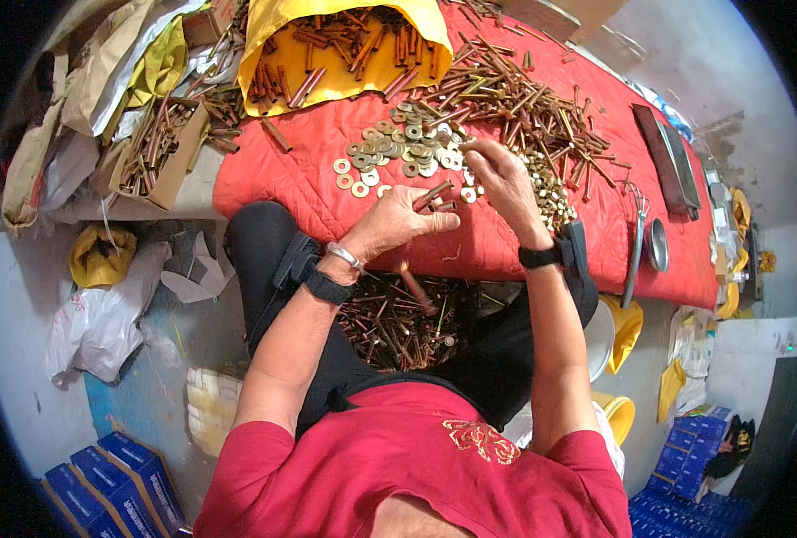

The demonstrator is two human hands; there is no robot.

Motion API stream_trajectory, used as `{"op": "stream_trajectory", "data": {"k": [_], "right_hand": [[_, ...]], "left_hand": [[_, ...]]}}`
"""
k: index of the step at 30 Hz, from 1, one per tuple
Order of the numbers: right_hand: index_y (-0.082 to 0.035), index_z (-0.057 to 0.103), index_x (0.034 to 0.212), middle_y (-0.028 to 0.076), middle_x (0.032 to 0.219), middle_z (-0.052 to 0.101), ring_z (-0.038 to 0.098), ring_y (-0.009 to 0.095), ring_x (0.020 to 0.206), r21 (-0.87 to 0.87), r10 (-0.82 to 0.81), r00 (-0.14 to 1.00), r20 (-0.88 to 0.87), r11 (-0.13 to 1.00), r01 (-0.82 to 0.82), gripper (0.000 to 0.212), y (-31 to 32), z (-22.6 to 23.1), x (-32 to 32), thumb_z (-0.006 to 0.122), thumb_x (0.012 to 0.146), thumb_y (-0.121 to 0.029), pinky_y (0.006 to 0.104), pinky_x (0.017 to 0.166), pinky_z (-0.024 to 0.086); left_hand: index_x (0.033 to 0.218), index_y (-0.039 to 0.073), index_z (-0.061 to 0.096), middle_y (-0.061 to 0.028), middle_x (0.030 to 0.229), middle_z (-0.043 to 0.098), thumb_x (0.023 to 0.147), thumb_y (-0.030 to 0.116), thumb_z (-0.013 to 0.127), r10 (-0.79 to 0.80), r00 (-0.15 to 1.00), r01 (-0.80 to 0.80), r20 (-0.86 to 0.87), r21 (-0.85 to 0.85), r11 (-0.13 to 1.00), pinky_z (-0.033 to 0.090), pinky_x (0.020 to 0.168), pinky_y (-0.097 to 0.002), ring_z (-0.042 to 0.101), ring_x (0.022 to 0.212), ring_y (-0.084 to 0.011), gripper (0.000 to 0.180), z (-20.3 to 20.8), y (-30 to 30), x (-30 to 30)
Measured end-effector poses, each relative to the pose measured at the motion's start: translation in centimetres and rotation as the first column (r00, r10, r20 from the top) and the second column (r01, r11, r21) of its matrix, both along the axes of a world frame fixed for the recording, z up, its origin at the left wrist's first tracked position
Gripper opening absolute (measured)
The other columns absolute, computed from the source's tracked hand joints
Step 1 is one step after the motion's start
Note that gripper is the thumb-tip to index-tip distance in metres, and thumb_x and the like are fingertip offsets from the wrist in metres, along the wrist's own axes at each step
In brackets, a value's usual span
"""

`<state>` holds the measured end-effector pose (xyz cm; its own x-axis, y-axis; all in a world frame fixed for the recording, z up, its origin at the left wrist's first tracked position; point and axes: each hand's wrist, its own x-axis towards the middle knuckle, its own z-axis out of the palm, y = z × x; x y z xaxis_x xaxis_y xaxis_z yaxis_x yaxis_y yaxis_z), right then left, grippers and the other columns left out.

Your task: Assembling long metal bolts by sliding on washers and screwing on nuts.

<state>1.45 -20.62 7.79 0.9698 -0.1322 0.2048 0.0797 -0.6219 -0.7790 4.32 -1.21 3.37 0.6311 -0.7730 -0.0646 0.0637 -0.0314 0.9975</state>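
My left hand (397,220) is closed around a few short copper-coloured metal tubes (433,195), their ends sticking out past the thumb. To its right, my right hand (506,184) hovers over the red cloth with bent fingers somewhat apart; nothing shows in them. Just beyond the hands lies a spread of flat round washers (409,134), brassy and silvery. Small brass-coloured nuts (549,190) are heaped beside my right wrist. Behind them is a pile of long bolts (515,99). A blurred tube (414,289) is in the air below my left hand, above a heap of finished-looking metal pieces (398,327) between my legs.
A yellow sack (345,82) of tubes lies open at the back. At left stands a cardboard box (176,170) of tubes. Pliers-like tool (636,242), a small metal bowl (658,245) and a dark long block (666,161) rest on the red cloth (277,193) at right.
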Motion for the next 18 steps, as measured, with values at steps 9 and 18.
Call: {"op": "stream_trajectory", "data": {"k": [9,18], "right_hand": [[-0.013,0.065,0.102,0.006,0.099,0.058,0.053,0.028,0.098,-0.803,0.134,0.972,0.195,0.591,0.08,0.03,-0.5,-4.4,8.6,0.058,0.074,-0.003,0.0401,0.084,0.043],[-0.004,0.058,0.088,0.012,0.089,0.057,0.059,0.032,0.078,-0.396,0.06,0.849,0.525,0.9,0.182,0.011,-1.3,-0.4,5.3,0.064,0.078,-0.004,0.0375,0.066,0.049]], "left_hand": [[0.093,0.005,0.061,0.0019,0.071,0.057,0.091,0.03,0.061,0.091,0.767,-0.323,-0.636,-0.259,0.911,0.043,0.048,-0.0194,0.05,0.052,-0.0052,0.025,-1.9,-0.3,2.1],[0.107,0.0,0.057,-0.0074,0.089,0.061,0.091,0.006,0.056,0.051,0.739,-0.472,-0.672,-0.462,0.751,0.053,0.068,-0.0288,0.061,0.077,-0.0174,0.017,-4.2,-0.7,3.2]]}}
